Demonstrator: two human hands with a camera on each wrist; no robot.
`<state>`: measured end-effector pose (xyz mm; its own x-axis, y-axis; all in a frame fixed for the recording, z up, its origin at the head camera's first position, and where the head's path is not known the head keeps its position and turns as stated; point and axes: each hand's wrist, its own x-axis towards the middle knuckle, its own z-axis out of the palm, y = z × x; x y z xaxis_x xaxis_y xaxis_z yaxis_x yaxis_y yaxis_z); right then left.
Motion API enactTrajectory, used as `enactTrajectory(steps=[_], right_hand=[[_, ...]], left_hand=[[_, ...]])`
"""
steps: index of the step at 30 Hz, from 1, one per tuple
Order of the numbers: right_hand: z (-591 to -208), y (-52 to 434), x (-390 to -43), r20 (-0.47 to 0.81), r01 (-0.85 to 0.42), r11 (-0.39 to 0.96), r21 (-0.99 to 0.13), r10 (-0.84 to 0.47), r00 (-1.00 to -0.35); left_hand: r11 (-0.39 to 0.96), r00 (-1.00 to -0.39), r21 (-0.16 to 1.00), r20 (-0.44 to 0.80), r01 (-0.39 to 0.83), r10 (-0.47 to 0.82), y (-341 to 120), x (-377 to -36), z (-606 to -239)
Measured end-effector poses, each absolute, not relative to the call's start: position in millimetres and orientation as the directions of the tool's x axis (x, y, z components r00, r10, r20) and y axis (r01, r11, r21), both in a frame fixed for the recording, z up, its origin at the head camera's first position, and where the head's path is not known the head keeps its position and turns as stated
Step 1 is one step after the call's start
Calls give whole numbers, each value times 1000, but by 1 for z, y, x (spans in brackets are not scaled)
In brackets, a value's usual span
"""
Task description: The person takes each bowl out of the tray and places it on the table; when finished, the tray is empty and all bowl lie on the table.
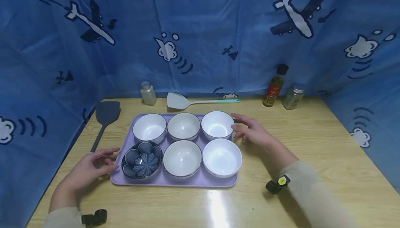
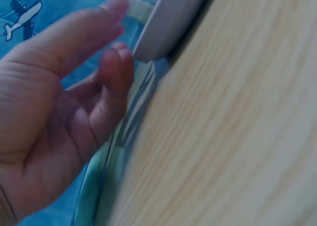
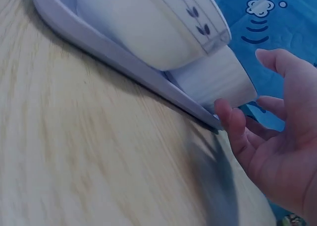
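on the near left, the bare left hand [image 1: 90, 167] emerges from a plain beige left sleeve [image 1: 62, 218]; a small, blocky black left wrist camera [image 1: 100, 217] sits by its cuff. on the right, the bare right hand [image 1: 253, 132] extends from a matching, softly creased right sleeve [image 1: 315, 193]. its black right wrist camera [image 1: 273, 187] has a rounded end, beside a bright yellow label [image 1: 282, 180] with tiny, unreadable dark marks.

No lettering is legible: marks on the red label [image 1: 273, 90] of the slim, black-capped glass bottle [image 1: 275, 85] and the yellow sticker [image 1: 282, 180] of the black wrist-worn device [image 1: 273, 187] are too small.
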<state>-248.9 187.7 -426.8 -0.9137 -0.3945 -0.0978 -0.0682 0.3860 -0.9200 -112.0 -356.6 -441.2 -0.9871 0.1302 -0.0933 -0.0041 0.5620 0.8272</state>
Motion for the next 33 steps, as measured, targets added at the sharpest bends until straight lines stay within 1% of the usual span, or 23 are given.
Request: enactTrajectory(steps=[3, 7, 10, 16, 20, 24, 28, 33], right_hand=[[-432, 183, -248, -113, -27, 334, -942, -393, -913], [-437, 180, -247, -114, 2, 276, -961, -390, -914], [-439, 179, -246, -111, 22, 227, -974, -388, -915], [-444, 174, -243, -112, 55, 152, -987, -401, -909], [-444, 171, -240, -112, 67, 124, -990, -403, -908], [-445, 169, -240, -120, 102, 65, -993, -412, -903], [-445, 166, -240, -139, 140, 25, -990, -382, -914], [-440, 163, -238, -167, 174, 9, -985, -335, -927]], left_hand=[[549, -985, 835, -131, -46, 116, -357, -112, -446], [583, -983, 808, -163, -86, 80, -357, -113, -450], [601, -985, 796, -154, -78, 76, -357, -113, -452], [605, -986, 796, -122, -26, 118, -359, -111, -455], [611, -983, 791, -142, -41, 119, -360, -110, -456], [618, -982, 784, -157, -58, 107, -360, -107, -456], [637, -984, 769, -152, -58, 93, -360, -107, -458], [640, -985, 767, -146, -55, 90, -358, -110, -458]])
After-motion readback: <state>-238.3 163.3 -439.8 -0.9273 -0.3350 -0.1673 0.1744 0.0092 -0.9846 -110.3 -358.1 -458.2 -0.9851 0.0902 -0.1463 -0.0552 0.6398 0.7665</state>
